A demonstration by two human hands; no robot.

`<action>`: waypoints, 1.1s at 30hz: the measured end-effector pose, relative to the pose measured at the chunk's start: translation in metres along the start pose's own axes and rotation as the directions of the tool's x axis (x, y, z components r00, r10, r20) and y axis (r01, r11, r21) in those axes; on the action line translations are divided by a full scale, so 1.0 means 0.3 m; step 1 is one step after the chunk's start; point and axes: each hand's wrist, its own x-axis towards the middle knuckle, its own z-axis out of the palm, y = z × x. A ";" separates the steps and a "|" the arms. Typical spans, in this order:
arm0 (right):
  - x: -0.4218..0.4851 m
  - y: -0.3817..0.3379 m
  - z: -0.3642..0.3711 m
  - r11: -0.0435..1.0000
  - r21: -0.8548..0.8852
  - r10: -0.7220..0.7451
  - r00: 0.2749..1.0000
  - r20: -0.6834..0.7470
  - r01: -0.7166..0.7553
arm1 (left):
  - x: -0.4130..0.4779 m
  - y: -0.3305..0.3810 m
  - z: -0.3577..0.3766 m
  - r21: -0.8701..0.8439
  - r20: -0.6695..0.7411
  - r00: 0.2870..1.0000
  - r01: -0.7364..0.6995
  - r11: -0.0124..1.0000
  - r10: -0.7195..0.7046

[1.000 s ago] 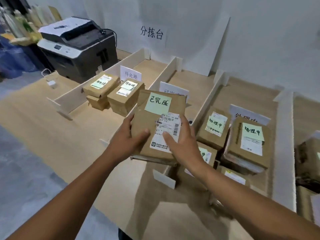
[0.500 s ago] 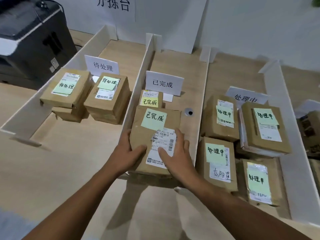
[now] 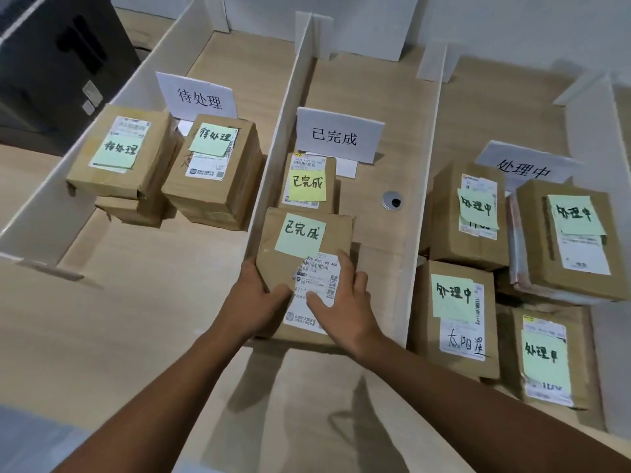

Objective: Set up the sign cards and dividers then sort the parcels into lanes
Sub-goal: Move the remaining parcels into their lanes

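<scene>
- Since one second ago the parcel (image 3: pixel 304 244) comes down from above the dividers into the middle lane, and the camera comes closer over it.
- Both grips hold it at its near end. The left grip (image 3: pixel 252 298) takes the left corner with the thumb on top. The right grip (image 3: pixel 345 302) lies on the right side, its thumb pressing the shipping label (image 3: pixel 317 278) and its fingers curled over the edge. So each one pinches the parcel.
- It sits between the left divider (image 3: pixel 283 114) and the right divider (image 3: pixel 423 165), very near the left one and just in front of the smaller parcel (image 3: pixel 307 182). The sign card (image 3: pixel 338 136) stands behind both. I cannot tell if its bottom already touches the table (image 3: pixel 136 319).
- To do this step well, I think it is best to lower it flat and parallel to the dividers. The left divider looks light and could tip if pushed. The thumbs should let go only when the parcel rests.
- Leaving a small gap to the smaller parcel should keep that one from sliding into the card.
- It is a brown carton with slightly crumpled corners. The green sticky note (image 3: pixel 300 235) on top reads 已完成, the same words as the card, so the lane seems correct.
</scene>
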 end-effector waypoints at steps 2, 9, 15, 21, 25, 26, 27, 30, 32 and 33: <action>-0.027 -0.025 -0.033 1.000 0.029 -0.009 0.999 0.031 0.008 | -0.029 0.029 -0.008 0.019 -0.053 0.997 -0.061 0.998 0.062; -0.205 -0.104 -0.334 0.987 -0.006 -0.158 0.959 -0.235 0.161 | -0.162 0.262 -0.057 0.247 -0.145 0.879 -0.413 0.877 0.455; -0.555 0.061 -0.715 0.982 -0.182 -0.139 0.852 -0.505 0.052 | -0.373 0.612 0.097 0.289 0.093 0.696 -0.703 0.650 0.712; -0.981 0.353 -0.980 0.951 -0.239 -0.016 0.741 -0.671 -0.196 | -0.673 0.851 0.409 0.228 0.224 0.516 -0.853 0.470 0.827; -1.229 0.555 -1.082 0.951 -0.171 0.038 0.642 -0.765 -0.259 | -0.872 0.970 0.626 0.188 0.325 0.438 -0.898 0.397 0.838; -1.289 0.611 -1.103 0.953 -0.145 0.054 0.620 -0.783 -0.266 | -0.924 1.005 0.688 0.192 0.349 0.431 -0.902 0.387 0.832; -1.347 0.668 -1.124 0.954 -0.122 0.071 0.602 -0.795 -0.274 | -0.975 1.041 0.752 0.199 0.362 0.422 -0.906 0.374 0.831; -1.521 0.858 -1.195 0.945 -0.085 0.110 0.550 -0.828 -0.317 | -1.136 1.145 0.976 0.184 0.353 0.366 -0.929 0.320 0.861; -1.646 1.003 -1.261 0.943 -0.043 0.138 0.507 -0.851 -0.329 | -1.263 1.214 1.150 0.162 0.373 0.340 -0.940 0.300 0.863; -1.711 1.076 -1.299 0.942 -0.015 0.157 0.483 -0.861 -0.334 | -1.331 1.246 1.239 0.150 0.389 0.330 -0.944 0.294 0.860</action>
